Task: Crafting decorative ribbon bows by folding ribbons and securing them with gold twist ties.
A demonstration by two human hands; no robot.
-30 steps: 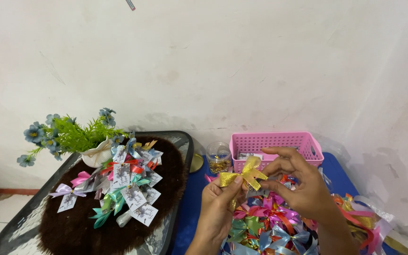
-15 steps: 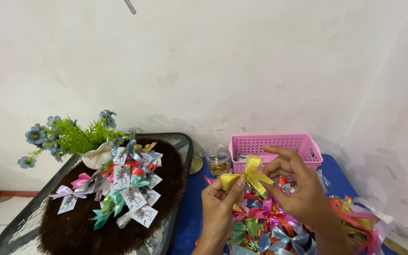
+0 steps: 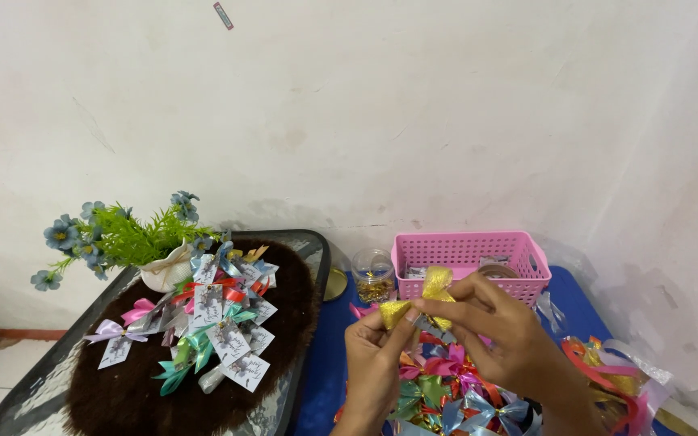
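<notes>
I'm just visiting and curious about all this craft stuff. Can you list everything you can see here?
gold bow: one, yellow-gold, held between both hands
loose bows: many, mixed colours, heaped on the blue surface under the hands
pink basket: one, pink, behind the hands by the wall
small jar: one, clear, left of the basket
tagged bows: many, mixed colours with white tags, on the brown mat
brown mat: one, dark brown, on the glass tray
flower pot: one, white with blue flowers, tray's far corner
left hand: pinching the bow
right hand: pinching the bow
</notes>
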